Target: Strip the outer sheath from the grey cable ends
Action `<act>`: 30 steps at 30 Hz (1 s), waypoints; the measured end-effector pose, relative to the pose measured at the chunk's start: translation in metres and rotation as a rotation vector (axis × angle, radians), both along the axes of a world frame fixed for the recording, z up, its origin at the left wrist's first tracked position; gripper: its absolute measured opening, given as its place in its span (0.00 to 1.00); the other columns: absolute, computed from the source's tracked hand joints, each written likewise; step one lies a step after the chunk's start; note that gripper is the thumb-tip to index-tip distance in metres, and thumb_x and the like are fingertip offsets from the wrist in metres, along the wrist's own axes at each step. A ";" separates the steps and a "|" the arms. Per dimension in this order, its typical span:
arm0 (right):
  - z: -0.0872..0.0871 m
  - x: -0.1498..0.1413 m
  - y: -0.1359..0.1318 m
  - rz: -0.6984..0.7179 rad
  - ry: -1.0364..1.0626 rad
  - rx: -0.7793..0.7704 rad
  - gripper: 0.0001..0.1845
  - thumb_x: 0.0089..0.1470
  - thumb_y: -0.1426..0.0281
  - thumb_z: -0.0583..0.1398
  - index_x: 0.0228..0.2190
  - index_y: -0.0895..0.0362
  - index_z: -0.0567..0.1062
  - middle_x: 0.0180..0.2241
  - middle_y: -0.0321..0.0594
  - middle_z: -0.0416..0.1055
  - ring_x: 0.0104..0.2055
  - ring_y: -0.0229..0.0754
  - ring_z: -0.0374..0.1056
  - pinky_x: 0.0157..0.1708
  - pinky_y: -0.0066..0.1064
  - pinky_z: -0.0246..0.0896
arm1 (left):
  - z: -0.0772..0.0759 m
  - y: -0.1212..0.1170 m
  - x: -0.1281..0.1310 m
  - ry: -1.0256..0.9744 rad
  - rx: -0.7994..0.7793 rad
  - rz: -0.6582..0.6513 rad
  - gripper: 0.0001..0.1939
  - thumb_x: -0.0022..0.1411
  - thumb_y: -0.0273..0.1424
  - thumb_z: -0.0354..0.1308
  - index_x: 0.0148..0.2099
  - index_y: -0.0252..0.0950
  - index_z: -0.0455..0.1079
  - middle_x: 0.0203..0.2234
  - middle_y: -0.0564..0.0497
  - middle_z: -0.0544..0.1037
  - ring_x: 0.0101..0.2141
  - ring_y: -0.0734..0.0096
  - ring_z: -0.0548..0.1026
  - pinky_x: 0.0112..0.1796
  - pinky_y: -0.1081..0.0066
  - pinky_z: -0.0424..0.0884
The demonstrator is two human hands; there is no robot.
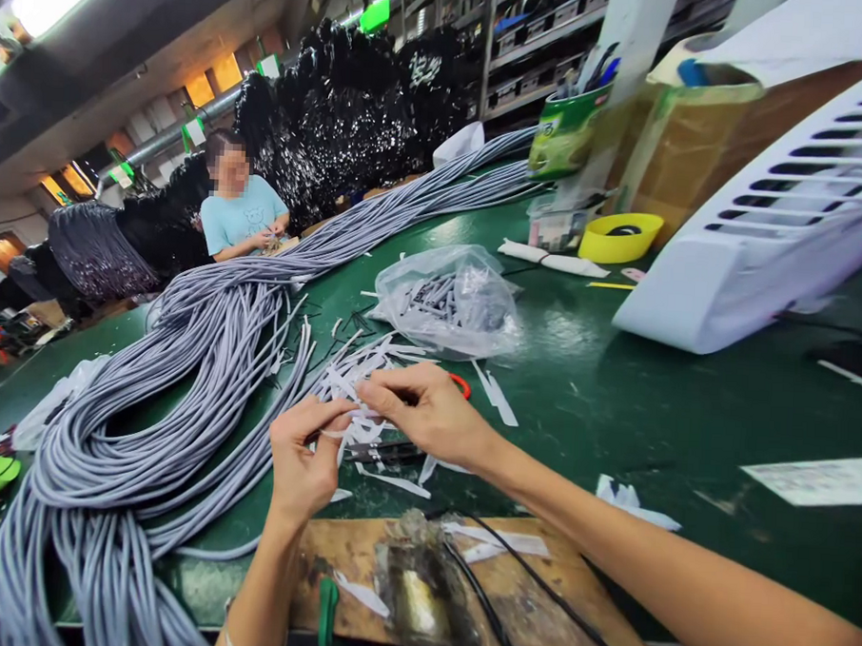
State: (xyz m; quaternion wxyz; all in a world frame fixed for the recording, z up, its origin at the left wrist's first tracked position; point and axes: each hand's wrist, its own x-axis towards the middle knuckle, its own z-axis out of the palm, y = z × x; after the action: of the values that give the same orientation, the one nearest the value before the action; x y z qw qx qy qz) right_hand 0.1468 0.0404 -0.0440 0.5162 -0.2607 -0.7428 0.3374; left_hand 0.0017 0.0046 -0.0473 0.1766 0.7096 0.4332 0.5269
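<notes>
My left hand (307, 456) and my right hand (427, 413) meet over the middle of the table, thumbs and fingertips pinched close together. Between them runs a thin pale strip (361, 413), gripped at either side; its exact kind is hard to make out. Under and behind my fingers lies a loose pile of white strips (362, 363). A red ring-shaped handle (461, 386) peeks out beside my right hand. Left of my hands, a large bundle of grey cables (208, 351) curves across the table. Beyond the pile rests a clear plastic bag (450, 300) of small grey pieces.
Near the front edge a wooden board (350, 548) carries a taped metal device (419, 589) with black cords and a green-handled tool (328, 614). At right stand a white slotted casing (719, 278), a yellow tape roll (620, 238) and a green can (568, 129). Another person (243, 201) sits across.
</notes>
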 end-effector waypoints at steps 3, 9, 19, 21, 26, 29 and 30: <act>-0.004 -0.004 -0.003 -0.071 0.049 -0.011 0.25 0.55 0.55 0.48 0.13 0.56 0.57 0.12 0.30 0.50 0.16 0.30 0.45 0.15 0.25 0.42 | 0.001 0.000 0.001 -0.065 -0.009 0.046 0.09 0.55 0.29 0.55 0.31 0.36 0.77 0.16 0.53 0.67 0.19 0.76 0.61 0.22 0.75 0.55; -0.002 -0.004 -0.003 -0.049 0.034 0.060 0.26 0.53 0.51 0.49 0.16 0.57 0.62 0.15 0.33 0.56 0.18 0.32 0.51 0.18 0.26 0.46 | 0.005 0.000 -0.004 -0.080 -0.074 0.027 0.10 0.54 0.32 0.55 0.29 0.34 0.77 0.15 0.53 0.66 0.19 0.76 0.61 0.21 0.75 0.54; -0.004 -0.008 -0.008 0.035 -0.003 -0.104 0.27 0.54 0.51 0.47 0.13 0.55 0.54 0.12 0.29 0.48 0.16 0.30 0.44 0.16 0.26 0.40 | 0.001 0.004 -0.006 -0.024 -0.033 0.054 0.10 0.56 0.31 0.54 0.31 0.35 0.77 0.15 0.53 0.66 0.18 0.77 0.58 0.21 0.75 0.52; -0.001 -0.005 -0.008 -0.023 -0.055 0.033 0.27 0.54 0.53 0.48 0.12 0.56 0.53 0.13 0.29 0.46 0.17 0.30 0.42 0.17 0.26 0.39 | -0.001 0.003 -0.003 0.051 -0.029 0.064 0.11 0.56 0.30 0.53 0.33 0.36 0.77 0.15 0.53 0.66 0.18 0.76 0.58 0.21 0.75 0.51; 0.001 -0.001 0.001 0.044 -0.024 -0.049 0.28 0.52 0.51 0.49 0.11 0.56 0.51 0.13 0.29 0.45 0.17 0.30 0.42 0.16 0.26 0.39 | -0.002 -0.001 -0.001 0.156 0.050 0.027 0.10 0.55 0.27 0.54 0.34 0.37 0.78 0.14 0.54 0.61 0.17 0.75 0.57 0.21 0.74 0.50; 0.000 -0.003 0.004 0.091 0.052 -0.180 0.29 0.50 0.48 0.49 0.11 0.55 0.54 0.12 0.29 0.48 0.15 0.30 0.43 0.15 0.26 0.40 | -0.003 -0.003 0.001 0.126 0.096 0.027 0.10 0.54 0.26 0.55 0.33 0.38 0.78 0.14 0.54 0.63 0.17 0.76 0.58 0.20 0.74 0.50; -0.001 -0.005 0.003 0.103 0.071 -0.215 0.29 0.50 0.48 0.50 0.11 0.55 0.55 0.11 0.29 0.49 0.15 0.30 0.44 0.15 0.26 0.41 | -0.003 -0.003 0.001 0.106 0.105 0.033 0.09 0.54 0.26 0.55 0.33 0.38 0.77 0.14 0.54 0.63 0.17 0.76 0.58 0.20 0.74 0.51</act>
State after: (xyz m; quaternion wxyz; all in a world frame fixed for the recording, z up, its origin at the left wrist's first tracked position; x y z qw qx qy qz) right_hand 0.1419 0.0433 -0.0447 0.4932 -0.2639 -0.6958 0.4504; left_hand 0.0032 0.0014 -0.0504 0.1072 0.7376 0.4252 0.5135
